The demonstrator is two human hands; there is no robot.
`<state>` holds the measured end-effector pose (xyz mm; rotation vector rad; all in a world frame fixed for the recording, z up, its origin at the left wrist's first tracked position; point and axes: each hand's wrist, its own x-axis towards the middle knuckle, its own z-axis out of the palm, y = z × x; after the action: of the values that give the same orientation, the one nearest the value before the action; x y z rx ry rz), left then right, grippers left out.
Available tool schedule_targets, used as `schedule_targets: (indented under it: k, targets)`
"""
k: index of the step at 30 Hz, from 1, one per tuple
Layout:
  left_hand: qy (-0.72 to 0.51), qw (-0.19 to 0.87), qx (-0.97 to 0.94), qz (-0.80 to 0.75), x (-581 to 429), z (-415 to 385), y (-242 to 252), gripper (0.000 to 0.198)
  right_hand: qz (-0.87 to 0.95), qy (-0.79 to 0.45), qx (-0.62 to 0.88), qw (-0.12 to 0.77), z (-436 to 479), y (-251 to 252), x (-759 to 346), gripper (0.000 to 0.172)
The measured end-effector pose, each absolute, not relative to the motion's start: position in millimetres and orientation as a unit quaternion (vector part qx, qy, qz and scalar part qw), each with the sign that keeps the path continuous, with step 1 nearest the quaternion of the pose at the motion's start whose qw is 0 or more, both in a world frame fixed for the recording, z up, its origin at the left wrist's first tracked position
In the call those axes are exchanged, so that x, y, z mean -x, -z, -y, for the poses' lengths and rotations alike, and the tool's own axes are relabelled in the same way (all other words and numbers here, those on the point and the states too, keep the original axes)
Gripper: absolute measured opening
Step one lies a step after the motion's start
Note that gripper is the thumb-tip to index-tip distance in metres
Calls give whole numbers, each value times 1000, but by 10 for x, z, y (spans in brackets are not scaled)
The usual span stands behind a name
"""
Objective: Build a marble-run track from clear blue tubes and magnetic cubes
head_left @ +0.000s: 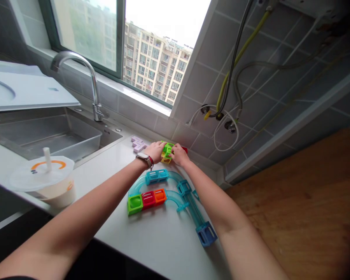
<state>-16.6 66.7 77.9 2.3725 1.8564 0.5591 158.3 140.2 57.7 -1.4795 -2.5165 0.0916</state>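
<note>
Both my hands reach to the far edge of the white counter (160, 241) near the tiled wall. My left hand (155, 151), with a watch on its wrist, and my right hand (179, 154) close together on a small cluster of green and yellow toy blocks (167, 152). A red block (184, 149) peeks out just behind my right hand. Nearer to me lies a marble-run track: blue curved tubes (175, 196) joined with a row of green, red and orange cube blocks (146, 200) and a blue cube (206, 234) at its end.
Purple flat pieces (137, 143) lie left of my hands. A steel sink (46, 134) with a curved tap (90, 83) is at the left, and a lidded drink cup with a straw (46, 177) stands near the counter's front. Hoses hang on the wall at right.
</note>
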Motion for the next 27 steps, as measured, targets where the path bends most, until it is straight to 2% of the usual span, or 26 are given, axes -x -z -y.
schedule_targets:
  k: [1, 3, 9, 16, 19, 21, 23, 25, 27]
  targets:
    - [-172, 40, -786, -592, 155, -833, -724, 79, 857, -32, 503, 113, -1409, -573, -1592, 12]
    - [-154, 44, -808, -567, 135, -1070, -604, 85, 857, -35, 500, 117, -1423, -565, -1614, 12]
    - [-154, 39, -823, -545, 144, -1288, -315, 75, 865, -67, 481, 127, -1397, -544, -1672, 12]
    - [-168, 60, -813, -554, 119, -1297, -377, 81, 833, -77, 515, 187, -946, -779, -2060, 24]
    - [-197, 70, -801, -561, 51, -1239, -566, 74, 809, -77, 530, 242, -395, -883, -2382, 30]
    - [-227, 73, -798, -554, -25, -1118, -749, 66, 773, -106, 511, 360, 67, -894, -2567, 32]
    - [-250, 84, -807, -528, -123, -886, -960, 53, 757, -126, 491, 412, 524, -860, -2687, 31]
    - [-261, 126, -829, -479, -233, -525, -1156, 42, 758, -115, 480, 427, 914, -800, -2743, 27]
    - [-286, 293, -833, -371, -344, -61, -1282, 43, 766, -80, 467, 435, 1206, -732, -2758, 24]
